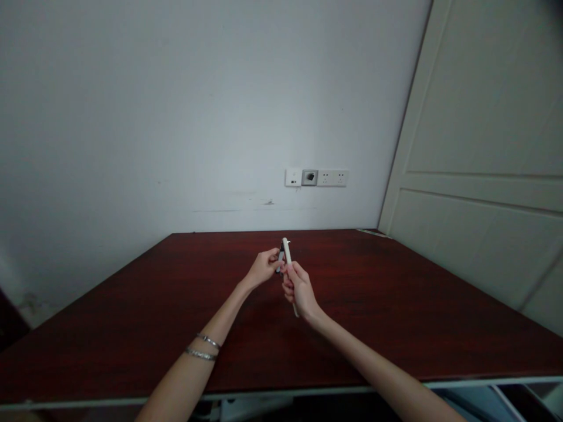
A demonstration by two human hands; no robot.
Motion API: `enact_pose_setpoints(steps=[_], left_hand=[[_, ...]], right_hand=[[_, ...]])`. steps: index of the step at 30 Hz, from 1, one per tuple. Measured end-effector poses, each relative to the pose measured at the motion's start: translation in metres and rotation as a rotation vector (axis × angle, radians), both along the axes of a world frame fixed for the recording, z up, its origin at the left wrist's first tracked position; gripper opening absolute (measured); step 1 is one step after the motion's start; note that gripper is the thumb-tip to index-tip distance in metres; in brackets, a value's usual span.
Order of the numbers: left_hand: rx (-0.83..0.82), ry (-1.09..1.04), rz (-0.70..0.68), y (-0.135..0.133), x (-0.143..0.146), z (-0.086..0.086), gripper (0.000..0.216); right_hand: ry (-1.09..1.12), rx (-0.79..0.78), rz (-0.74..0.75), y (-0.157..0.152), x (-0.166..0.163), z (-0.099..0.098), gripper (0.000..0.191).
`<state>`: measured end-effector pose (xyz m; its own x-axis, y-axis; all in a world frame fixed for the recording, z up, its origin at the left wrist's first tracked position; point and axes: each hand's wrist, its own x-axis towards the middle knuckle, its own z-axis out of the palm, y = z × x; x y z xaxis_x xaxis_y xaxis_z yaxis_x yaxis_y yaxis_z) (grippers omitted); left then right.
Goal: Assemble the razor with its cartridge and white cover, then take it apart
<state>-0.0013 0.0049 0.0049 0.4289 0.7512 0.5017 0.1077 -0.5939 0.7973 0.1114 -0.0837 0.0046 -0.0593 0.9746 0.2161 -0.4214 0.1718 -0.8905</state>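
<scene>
Above the middle of the table, my right hand [301, 287] is closed around a long, slim white stick-like tool [287, 251]. Its top end leans slightly left, with a small prong at the tip, and its lower end shows below my fingers. My left hand [263, 267] is closed in a pinch on a small grey-and-black piece [280, 259] right beside the tool's upper part. Whether that piece is joined to the tool I cannot tell. The fingertips of both hands nearly meet, and they hide part of both things.
A dark red wooden table [176, 299] spreads under both hands and meets a white wall [211, 117]. Wall sockets [325, 177] sit above its back edge. A pale panelled door [479, 152] stands along the right. Below the front edge lie partly hidden items.
</scene>
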Motion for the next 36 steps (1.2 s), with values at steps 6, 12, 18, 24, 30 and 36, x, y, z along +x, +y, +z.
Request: enact_pose_setpoints(steps=[6, 12, 18, 24, 30, 36], left_hand=[[-0.034, -0.008, 0.002, 0.003, -0.001, 0.001, 0.010], [-0.033, -0.007, 0.018, 0.003, -0.002, -0.001, 0.010], [-0.047, -0.049, 0.027, 0.008, -0.007, -0.001, 0.011], [-0.065, -0.080, 0.062, 0.011, -0.013, 0.001, 0.012], [-0.027, -0.090, 0.089, 0.009, -0.017, 0.010, 0.014], [0.013, -0.084, 0.079, 0.008, -0.016, 0.012, 0.014]], right_hand=[[0.000, 0.010, 0.005, -0.001, 0.000, 0.002, 0.042], [0.020, -0.046, 0.010, 0.002, 0.000, -0.004, 0.041], [-0.136, 0.073, -0.009, -0.002, 0.014, -0.006, 0.030], [-0.439, 0.344, -0.338, 0.023, 0.060, 0.008, 0.032], [-0.816, 0.502, -0.410, 0.048, 0.106, -0.018, 0.029], [-0.989, 0.503, -0.175, 0.051, 0.112, -0.044, 0.021]])
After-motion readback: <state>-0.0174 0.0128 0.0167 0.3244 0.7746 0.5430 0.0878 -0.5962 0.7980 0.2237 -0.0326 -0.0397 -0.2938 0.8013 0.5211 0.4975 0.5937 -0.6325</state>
